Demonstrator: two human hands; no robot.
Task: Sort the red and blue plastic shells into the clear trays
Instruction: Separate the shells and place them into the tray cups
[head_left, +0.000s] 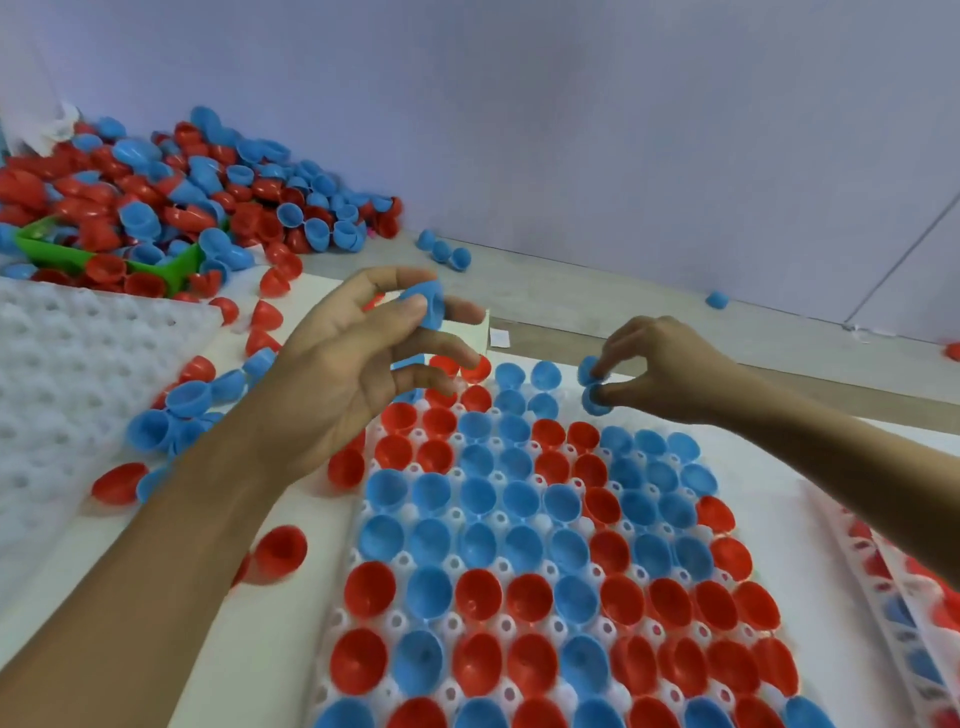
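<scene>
A clear tray (457, 621) lies in the middle of the table, its cups filled with red and blue shells in mixed rows. My left hand (358, 364) hovers over the tray's far left corner and pinches one blue shell (428, 304) between thumb and forefinger. My right hand (654, 364) hovers over the tray's far right part with two blue shells (592, 384) held in its curled fingers. A big heap of loose red and blue shells (197, 197) lies at the far left.
A green bin (171, 270) sits in the heap. An empty white tray (78, 374) lies at the left, loose shells (176, 415) beside it. Another filled tray (904, 597) shows at the right edge. A few blue shells (444, 252) lie on the floor by the wall.
</scene>
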